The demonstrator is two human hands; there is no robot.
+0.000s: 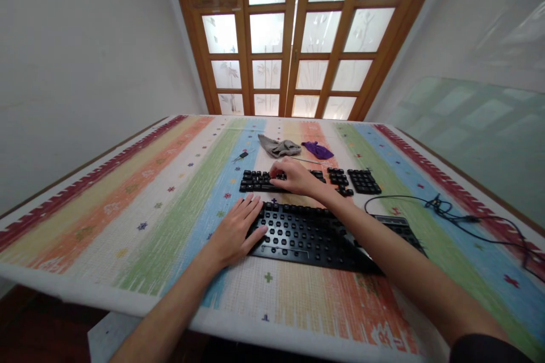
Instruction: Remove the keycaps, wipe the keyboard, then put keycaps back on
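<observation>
A black keyboard with most of its keycaps off lies in front of me, showing bare key posts. My left hand rests open on its left end, thumb on the keyboard and fingers stretched past the upper left corner. Beyond the keyboard, loose black keycaps are laid out in rows and blocks. My right hand is over these rows, thumb and fingers pinched on a keycap that they mostly hide. My right forearm crosses above the keyboard and covers part of its right side.
A grey cloth and a purple cloth lie behind the keycaps. A small black-and-metal tool is to their left. More keycaps sit at right. A black cable coils across the striped tablecloth.
</observation>
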